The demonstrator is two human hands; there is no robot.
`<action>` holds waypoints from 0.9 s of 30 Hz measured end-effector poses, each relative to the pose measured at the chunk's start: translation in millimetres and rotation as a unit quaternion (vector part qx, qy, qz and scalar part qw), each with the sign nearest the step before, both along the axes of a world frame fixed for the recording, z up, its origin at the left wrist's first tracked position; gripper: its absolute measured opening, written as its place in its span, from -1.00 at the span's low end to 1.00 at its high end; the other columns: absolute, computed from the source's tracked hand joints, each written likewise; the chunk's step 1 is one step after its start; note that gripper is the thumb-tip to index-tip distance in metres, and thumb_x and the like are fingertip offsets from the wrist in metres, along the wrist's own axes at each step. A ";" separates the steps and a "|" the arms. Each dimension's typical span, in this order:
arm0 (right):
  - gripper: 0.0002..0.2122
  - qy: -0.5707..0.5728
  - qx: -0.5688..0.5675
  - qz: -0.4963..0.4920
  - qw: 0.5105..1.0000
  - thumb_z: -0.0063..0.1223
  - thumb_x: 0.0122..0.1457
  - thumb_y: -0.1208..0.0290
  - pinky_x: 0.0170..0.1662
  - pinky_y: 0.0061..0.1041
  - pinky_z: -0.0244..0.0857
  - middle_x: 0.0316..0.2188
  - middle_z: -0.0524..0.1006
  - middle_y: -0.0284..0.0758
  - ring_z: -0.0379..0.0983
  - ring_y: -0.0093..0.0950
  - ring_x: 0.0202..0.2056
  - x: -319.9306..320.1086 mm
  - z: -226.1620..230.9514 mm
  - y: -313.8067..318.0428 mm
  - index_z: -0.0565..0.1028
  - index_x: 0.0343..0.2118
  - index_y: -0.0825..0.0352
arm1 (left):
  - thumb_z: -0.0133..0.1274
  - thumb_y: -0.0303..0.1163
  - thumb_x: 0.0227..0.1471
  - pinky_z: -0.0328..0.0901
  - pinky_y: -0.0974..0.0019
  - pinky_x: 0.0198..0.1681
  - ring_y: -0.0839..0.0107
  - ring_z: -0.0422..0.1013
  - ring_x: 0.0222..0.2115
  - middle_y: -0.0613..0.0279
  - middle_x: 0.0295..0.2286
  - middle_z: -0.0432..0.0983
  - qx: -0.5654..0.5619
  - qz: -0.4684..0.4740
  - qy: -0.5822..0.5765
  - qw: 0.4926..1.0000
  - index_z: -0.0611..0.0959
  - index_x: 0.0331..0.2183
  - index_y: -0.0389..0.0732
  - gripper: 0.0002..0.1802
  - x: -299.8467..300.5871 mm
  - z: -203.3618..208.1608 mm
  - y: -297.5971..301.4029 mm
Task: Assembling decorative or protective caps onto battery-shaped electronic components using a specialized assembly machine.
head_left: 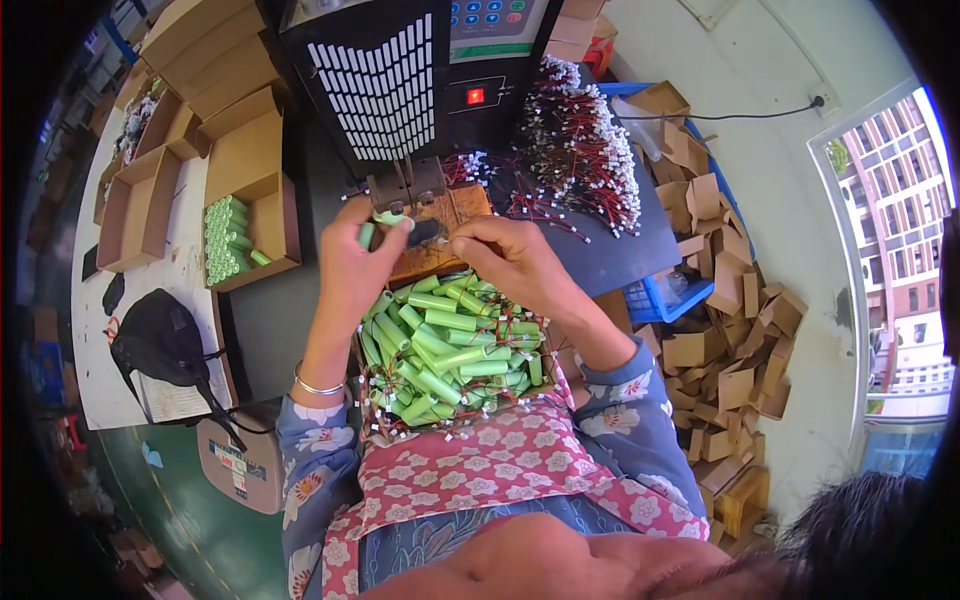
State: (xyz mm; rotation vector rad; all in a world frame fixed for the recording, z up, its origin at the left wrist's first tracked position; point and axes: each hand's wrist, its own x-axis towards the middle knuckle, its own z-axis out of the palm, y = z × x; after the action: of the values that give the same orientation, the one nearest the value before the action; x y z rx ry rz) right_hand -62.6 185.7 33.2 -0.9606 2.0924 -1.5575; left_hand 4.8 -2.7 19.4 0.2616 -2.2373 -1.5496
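My left hand (pixel 358 252) is closed on a green cylindrical battery cell (pixel 388 217), holding one end just under the metal electrodes (pixel 402 188) of a black spot-welding machine (pixel 375 90). Right of it, my right hand (pixel 512 262) pinches finger and thumb together over the worn wooden block (pixel 462 205); what lies between the fingertips is too small to make out. Below both hands, a heap of green battery cells (pixel 455 345) with red and black leads and white connectors fills a container in front of my apron.
Red-and-black wire leads with white connectors (pixel 590 150) are piled on the dark table's right side. To the left, a cardboard box (pixel 270 215) holds upright green cells. A black bag (pixel 165 345) lies further left. Cardboard pieces (pixel 735 370) and a blue crate (pixel 660 295) stand at the right.
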 end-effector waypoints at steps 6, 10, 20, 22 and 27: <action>-0.85 -0.011 -0.035 -0.004 0.999 0.00 0.15 0.49 -0.48 -0.66 0.19 -0.55 0.46 -0.41 0.27 -0.75 -0.50 -13.3 -11.0 -22.6 0.51 -0.37 0.51 | 0.14 -0.56 -0.15 0.30 0.29 -0.22 0.12 0.43 -0.32 0.03 -0.35 0.54 -0.200 -0.027 0.084 0.976 0.62 -0.32 -0.30 -0.78 -7.9 -12.1 5.7; -0.86 0.022 -0.060 -0.018 0.998 0.01 0.13 0.52 -0.47 -0.62 0.23 -0.59 0.47 -0.40 0.30 -0.72 -0.50 -14.8 -10.0 -32.8 0.50 -0.43 0.53 | 0.12 -0.60 -0.15 0.28 0.27 -0.22 0.08 0.42 -0.31 0.00 -0.34 0.53 -0.188 -0.029 0.096 0.977 0.59 -0.29 -0.32 -0.74 -4.8 -14.0 9.7; -0.82 -0.016 -0.076 -0.042 0.996 -0.01 0.07 0.47 -0.58 -0.53 0.18 -0.75 0.40 -0.25 0.24 -0.71 -0.64 -18.7 -16.6 -45.1 0.50 -0.52 0.53 | 0.11 -0.61 -0.17 0.28 0.23 -0.24 0.02 0.41 -0.31 -0.06 -0.32 0.50 -0.184 -0.019 0.112 0.976 0.57 -0.25 -0.34 -0.69 -5.4 -12.9 9.4; -0.81 -0.056 -0.102 -0.029 0.993 -0.01 0.06 0.46 -0.57 -0.52 0.20 -0.75 0.41 -0.26 0.24 -0.70 -0.64 -18.6 -20.7 -46.1 0.50 -0.53 0.52 | 0.11 -0.61 -0.17 0.28 0.22 -0.25 0.02 0.41 -0.31 -0.06 -0.33 0.50 -0.184 -0.025 0.117 0.976 0.56 -0.24 -0.34 -0.68 -5.1 -15.8 7.9; -0.84 -0.045 -0.033 0.001 0.998 -0.02 0.10 0.53 -0.46 -0.65 0.26 -0.58 0.50 -0.40 0.31 -0.75 -0.50 -23.1 -15.8 -42.4 0.51 -0.48 0.53 | 0.09 -0.62 -0.15 0.31 0.18 -0.28 -0.02 0.43 -0.33 0.00 -0.33 0.49 -0.194 -0.020 0.119 0.974 0.58 -0.29 -0.29 -0.74 -6.4 -19.3 7.4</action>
State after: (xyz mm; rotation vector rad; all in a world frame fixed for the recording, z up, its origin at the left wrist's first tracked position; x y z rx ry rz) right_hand -85.7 143.4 17.4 -0.8975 1.9908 -1.6456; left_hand -1.6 4.8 0.1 -0.0794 -2.2981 -1.0632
